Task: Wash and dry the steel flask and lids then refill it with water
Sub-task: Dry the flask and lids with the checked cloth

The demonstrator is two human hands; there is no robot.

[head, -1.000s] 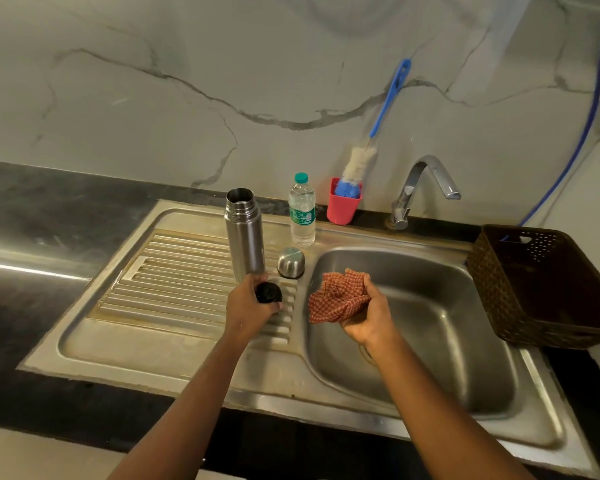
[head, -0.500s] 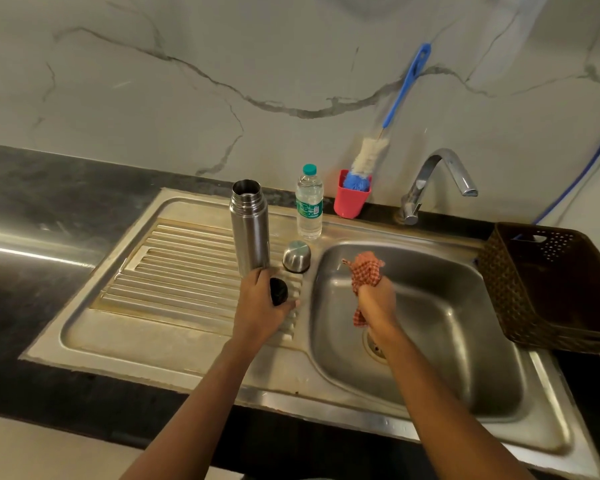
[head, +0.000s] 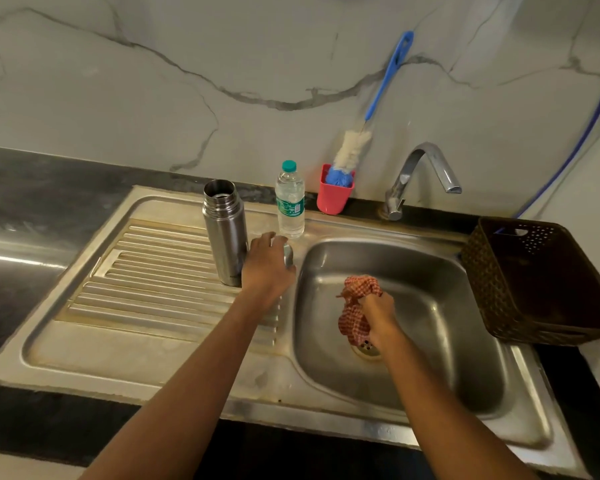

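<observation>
The open steel flask [head: 224, 230] stands upright on the ribbed drainboard [head: 153, 271]. Just right of it, my left hand [head: 267, 268] reaches down over the steel cup lid [head: 288, 252], fingers curled round its top. The black inner lid is not visible; my left hand covers the spot where it was. My right hand [head: 378, 313] grips a bunched red checked cloth [head: 355, 306] low over the sink basin [head: 447, 306], near the drain. A plastic water bottle [head: 290, 202] with a green cap stands behind the steel lid.
A pink cup [head: 335, 195] holding a blue-handled bottle brush [head: 388, 74] stands against the marble wall. The tap [head: 426, 168] is off. A brown woven basket [head: 541, 282] sits on the sink's right rim. A blue hose [head: 596, 109] runs up the wall.
My left hand left the black lid's spot on the drainboard and moved back onto the steel cup lid. My right hand lowered the cloth deeper into the basin.
</observation>
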